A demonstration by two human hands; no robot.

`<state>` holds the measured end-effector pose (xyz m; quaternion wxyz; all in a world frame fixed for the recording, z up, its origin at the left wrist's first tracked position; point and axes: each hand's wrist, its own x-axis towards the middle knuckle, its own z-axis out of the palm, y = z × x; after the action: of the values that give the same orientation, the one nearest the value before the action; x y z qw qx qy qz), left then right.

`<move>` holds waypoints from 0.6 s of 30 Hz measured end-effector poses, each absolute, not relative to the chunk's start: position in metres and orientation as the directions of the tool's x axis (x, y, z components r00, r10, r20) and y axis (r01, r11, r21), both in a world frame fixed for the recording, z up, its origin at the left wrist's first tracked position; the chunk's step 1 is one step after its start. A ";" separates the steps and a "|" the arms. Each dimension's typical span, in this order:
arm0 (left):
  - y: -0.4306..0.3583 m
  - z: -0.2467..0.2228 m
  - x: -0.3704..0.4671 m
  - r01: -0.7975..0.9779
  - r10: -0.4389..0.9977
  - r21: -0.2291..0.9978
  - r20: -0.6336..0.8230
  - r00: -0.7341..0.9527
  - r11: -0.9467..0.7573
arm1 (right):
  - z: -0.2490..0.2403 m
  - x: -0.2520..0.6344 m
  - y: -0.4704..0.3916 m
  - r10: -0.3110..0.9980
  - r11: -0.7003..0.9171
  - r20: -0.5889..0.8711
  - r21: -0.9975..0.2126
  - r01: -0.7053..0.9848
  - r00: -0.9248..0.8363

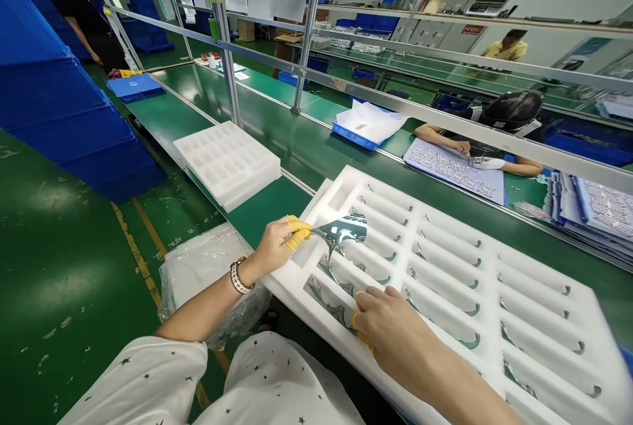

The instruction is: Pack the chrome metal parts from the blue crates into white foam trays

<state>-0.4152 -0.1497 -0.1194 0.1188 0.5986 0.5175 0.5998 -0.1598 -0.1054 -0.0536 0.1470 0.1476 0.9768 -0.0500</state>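
Observation:
My left hand (pixel 281 240), with yellow finger covers on its fingertips, pinches the narrow end of a shiny, curved chrome-like part (pixel 346 228). The part is raised above a white foam tray (pixel 410 250), its broad, mirror-like end pointing right. My right hand (pixel 390 326), also wearing yellow finger covers, is low over the tray's near edge with its fingers curled. Beside those fingertips, another shiny part (pixel 326 303) lies in the nearest slot; whether they grip it is hidden. Several similar curved metal parts sit in rows of slots.
A stack of white foam trays (pixel 227 161) stands on the green bench (pixel 192 102) to the left. Behind the tray are a blue bin (pixel 356 138) with white sheets and a metal rack post (pixel 306 36). A co-worker (pixel 509 115) leans over purple sheets (pixel 455 171) opposite. Plastic-wrapped foam (pixel 208 273) sits below.

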 end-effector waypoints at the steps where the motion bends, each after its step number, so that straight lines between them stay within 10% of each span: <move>1: -0.151 -0.119 -0.415 0.488 0.761 0.758 0.597 -0.252 -0.433 | -0.053 -0.162 -0.105 0.252 0.960 -0.331 -0.035 0.279 -0.909; 5: -0.156 -0.114 -0.418 0.542 0.743 0.722 0.624 -0.243 -0.430 | -0.035 -0.155 -0.093 0.201 0.968 -0.321 -0.079 0.237 -0.926; 13: -0.170 -0.071 -0.433 0.716 0.675 0.457 0.737 0.027 -0.528 | 0.042 -0.118 -0.063 0.238 0.969 0.419 -0.170 0.182 -0.876; 18: -0.180 -0.039 -0.430 0.751 0.630 0.259 0.734 0.255 -0.607 | 0.036 -0.137 -0.059 0.239 0.971 0.490 -0.135 0.198 -0.838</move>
<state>-0.4302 -0.1798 -0.0391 -0.0714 0.7890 0.4375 0.4254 -0.1371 -0.0587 0.0360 -0.2603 0.1142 0.9579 -0.0396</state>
